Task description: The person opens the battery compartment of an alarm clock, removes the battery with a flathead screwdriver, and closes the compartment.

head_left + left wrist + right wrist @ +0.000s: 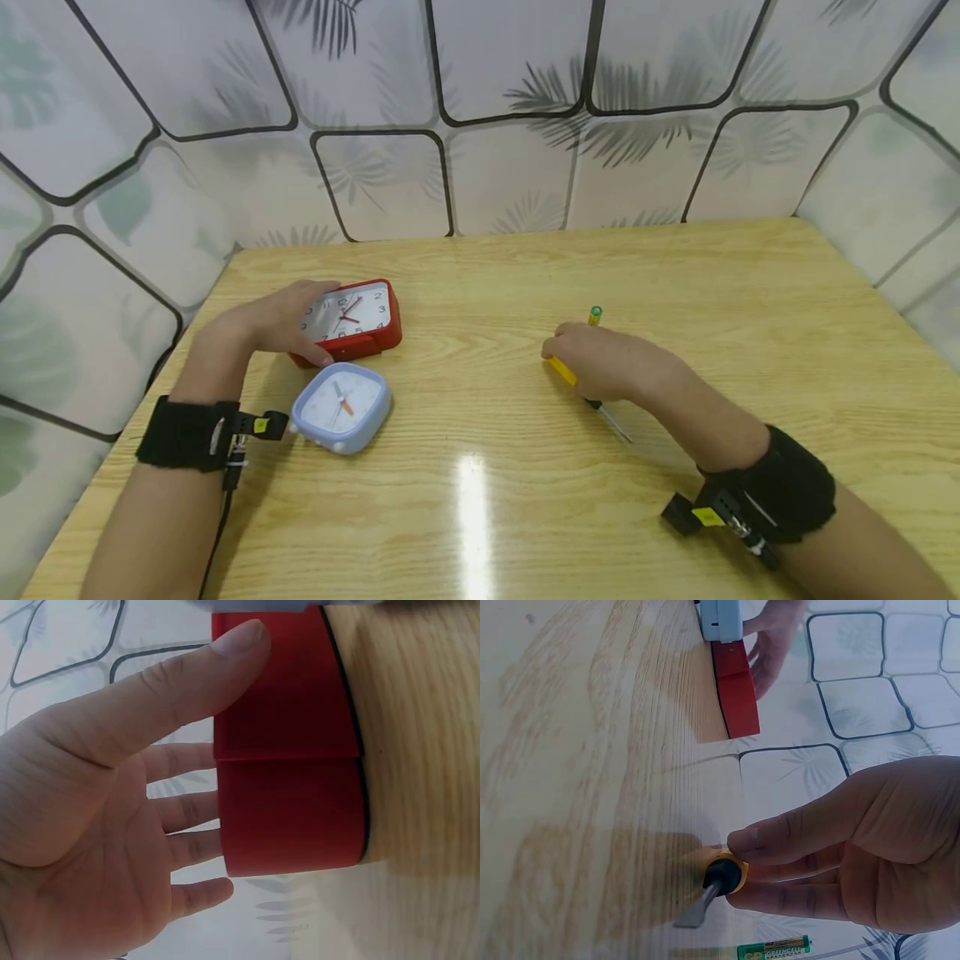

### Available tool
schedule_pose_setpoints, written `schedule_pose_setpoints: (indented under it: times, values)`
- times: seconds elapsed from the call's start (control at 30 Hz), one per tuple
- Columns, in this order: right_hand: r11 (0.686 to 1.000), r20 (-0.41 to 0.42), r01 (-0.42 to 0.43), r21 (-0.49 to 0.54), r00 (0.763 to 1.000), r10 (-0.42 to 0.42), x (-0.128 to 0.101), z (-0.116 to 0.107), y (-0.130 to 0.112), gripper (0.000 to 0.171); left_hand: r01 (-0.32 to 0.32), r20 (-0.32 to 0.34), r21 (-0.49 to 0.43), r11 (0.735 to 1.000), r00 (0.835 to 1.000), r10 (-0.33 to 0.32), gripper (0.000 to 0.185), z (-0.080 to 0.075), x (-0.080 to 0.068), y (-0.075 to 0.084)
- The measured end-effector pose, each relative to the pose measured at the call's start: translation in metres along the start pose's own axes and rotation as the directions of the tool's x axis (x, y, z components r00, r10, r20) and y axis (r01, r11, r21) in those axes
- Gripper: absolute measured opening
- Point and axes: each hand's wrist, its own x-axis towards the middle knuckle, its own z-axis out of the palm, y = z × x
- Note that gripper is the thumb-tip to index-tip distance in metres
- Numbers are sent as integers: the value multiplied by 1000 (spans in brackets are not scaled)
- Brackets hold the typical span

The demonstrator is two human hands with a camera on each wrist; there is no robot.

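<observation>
R hand (603, 360) pinches screwdriver (721, 876), handle (562, 371) pt. hidden; L hand (288, 319) prob. grips red clock (358, 310), some fingertips hidden.

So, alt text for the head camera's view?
A person's right hand grips a yellow-handled screwdriver by a green battery on a wooden table. The left hand holds a red clock, with a pale blue clock nearer the viewer.

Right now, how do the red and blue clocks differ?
The red clock is wider; the blue clock rounder. The red clock shows readable numerals; the blue clock's dial shows none clearly. The blue clock sits nearer the person than the red. Both have pale dials.
</observation>
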Motion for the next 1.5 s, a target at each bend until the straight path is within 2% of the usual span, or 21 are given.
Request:
schedule_pose_setpoints:
  times: [0.1,0.37,0.53,0.63,0.73,0.9,0.97,1.07,1.17,1.23,1.3,1.4,1.5]
  values:
    - [1000,-4,5,-4,1000,-5,0,-1,0,50,0,-16,16,1000,1000,0,103,1,1,0]
    - [1000,-12,9,-18,1000,-10,1,0,-1,49,-32,-114,79,996,993,41,92,0,3,0]
    - [1000,-11,6,-22,1000,-7,1,0,0,51,-17,-165,58,998,986,26,86,-4,0,1]
    - [1000,-6,3,-23,1000,-3,1,0,-1,52,-12,-214,35,999,977,19,81,-7,-2,-1]
    - [1000,2,3,-26,1000,-3,1,0,0,54,-28,-281,24,999,959,33,80,-12,-5,-1]
    - [1000,5,-4,-11,1000,4,1,0,0,55,-75,-389,23,997,918,77,81,-23,-16,7]
    - [1000,-24,7,-7,1000,-7,0,-1,1,52,-115,-423,5,993,900,106,80,-27,-21,13]
    - [998,-121,55,-5,991,-55,0,-2,1,47,-208,-467,-8,978,866,180,79,-30,-26,24]
    - [993,-229,118,16,967,-111,0,-3,1,45,-294,-507,33,955,819,269,79,-30,-30,38]
    - [986,-303,162,38,942,-143,1,-4,-1,46,-349,-520,64,935,788,329,79,-29,-33,48]
    - [976,-377,209,68,911,-169,2,-6,-2,48,-420,-516,58,905,764,388,79,-27,-34,58]
    - [951,-481,301,76,846,-229,3,-7,-5,50,-530,-493,-15,848,742,455,76,-23,-34,68]
    - [916,-548,394,71,783,-294,4,-7,-9,50,-605,-490,-117,788,725,484,73,-16,-32,77]
